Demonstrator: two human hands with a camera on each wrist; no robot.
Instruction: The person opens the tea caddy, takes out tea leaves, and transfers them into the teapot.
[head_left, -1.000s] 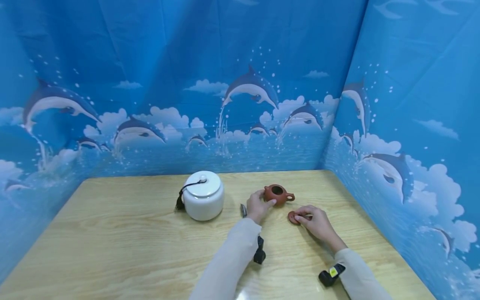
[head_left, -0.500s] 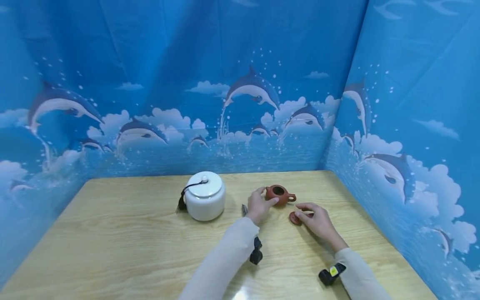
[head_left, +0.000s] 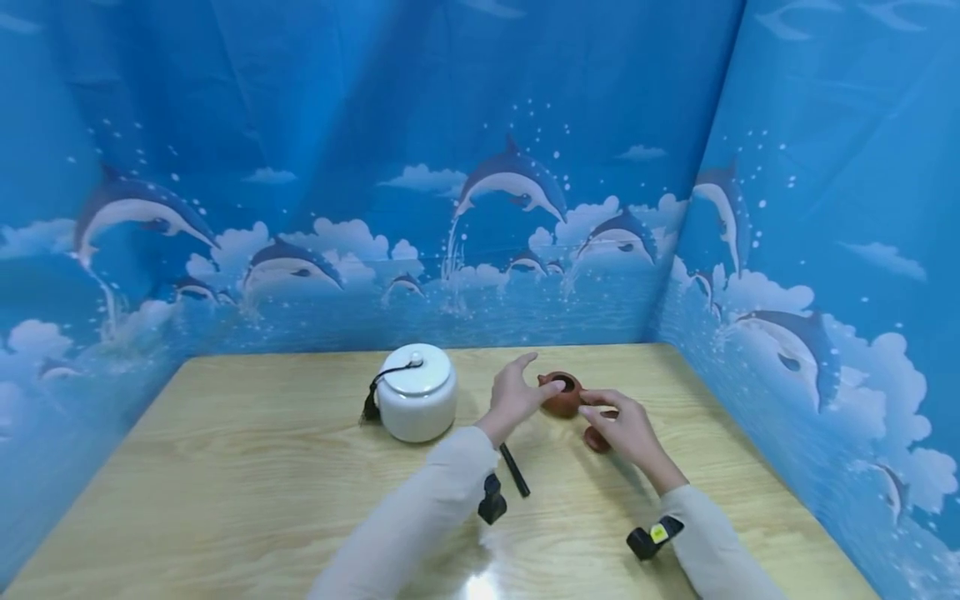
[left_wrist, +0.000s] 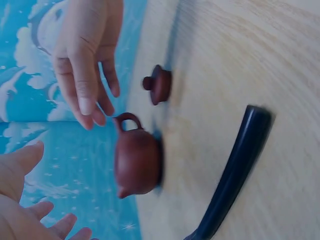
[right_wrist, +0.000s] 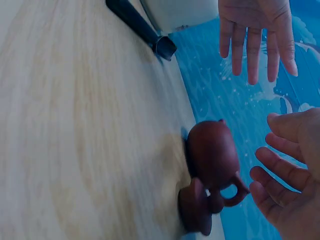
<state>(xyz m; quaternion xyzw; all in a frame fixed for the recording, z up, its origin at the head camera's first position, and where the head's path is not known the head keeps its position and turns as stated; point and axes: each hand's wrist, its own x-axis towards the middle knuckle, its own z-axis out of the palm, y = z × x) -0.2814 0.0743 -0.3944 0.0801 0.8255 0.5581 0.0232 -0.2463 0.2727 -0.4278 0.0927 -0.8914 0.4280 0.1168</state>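
A small reddish-brown clay teapot stands lidless on the table, its spout to the left. My left hand is held above and left of it, fingers spread and gripping nothing. Close to the teapot's handle hovers my right hand. The right wrist view shows that hand's fingers loosely bent, apart from both teapot and lid. On the table beside the teapot lies its lid, knob visible in the left wrist view. A slim black tool with a scooped end lies under my left wrist.
A white lidded jar with a black tassel stands left of my left hand. Blue dolphin-print cloth walls off the back and right sides of the wooden table.
My left hand has let go of the teapot and risen leftward, uncovering the black tool. My right hand has released the lid and shifted up toward the teapot's handle.
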